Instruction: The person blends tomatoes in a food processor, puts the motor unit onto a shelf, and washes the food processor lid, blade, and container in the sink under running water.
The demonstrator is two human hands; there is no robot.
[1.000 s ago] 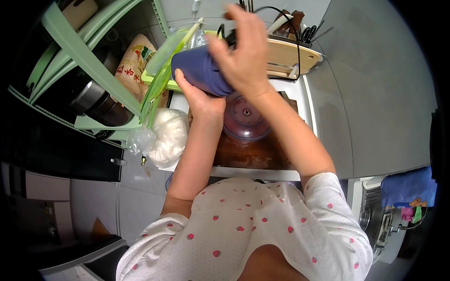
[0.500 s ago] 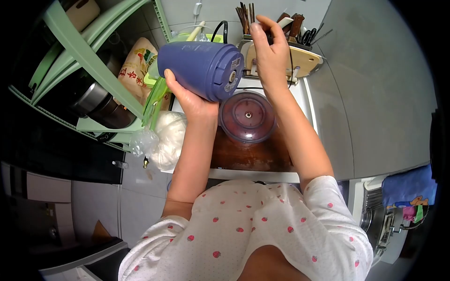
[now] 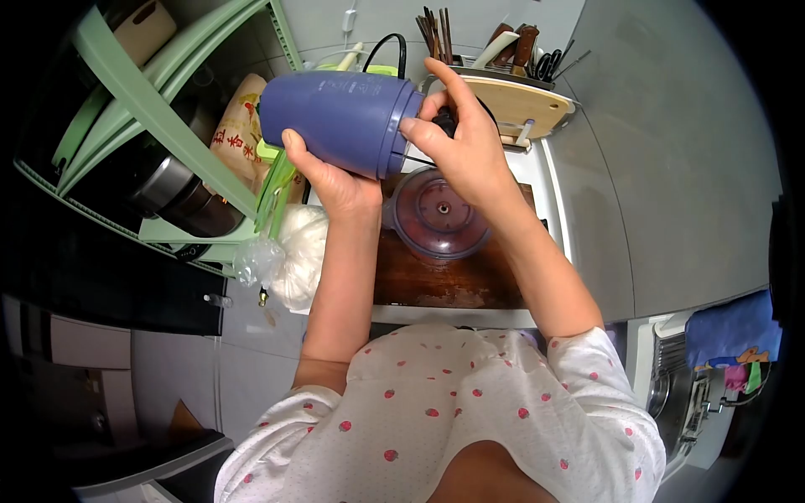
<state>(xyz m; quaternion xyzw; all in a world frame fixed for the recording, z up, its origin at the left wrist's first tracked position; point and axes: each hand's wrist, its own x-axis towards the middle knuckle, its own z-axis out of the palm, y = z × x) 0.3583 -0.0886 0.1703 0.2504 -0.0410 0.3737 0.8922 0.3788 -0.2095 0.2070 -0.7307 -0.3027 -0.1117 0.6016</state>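
Observation:
My left hand (image 3: 340, 183) is wrapped round the underside of a blue motor unit (image 3: 331, 117), which lies on its side in the air with its base end facing right. At that end, my right hand (image 3: 457, 138) pinches a black plug (image 3: 445, 120), its thumb near the rim. A dark cord runs beside the unit. Below both hands, a round transparent reddish lid (image 3: 443, 210) with a small central hub sits on a bowl over the dark brown wooden board (image 3: 444, 281). The contact between the plug and the base is hidden by my fingers.
Green shelving (image 3: 159, 117) with a dark pot (image 3: 189, 197) stands at left, near a rice bag (image 3: 239, 134). A white plastic bag (image 3: 300, 260) and green onions (image 3: 272, 197) lie beside the board. Behind are a knife rack (image 3: 511, 63) and a light cutting board (image 3: 520, 105).
The blue unit has moved left and turned so its base faces right. My right hand has come down to the base, its fingers now closed on the black plug.

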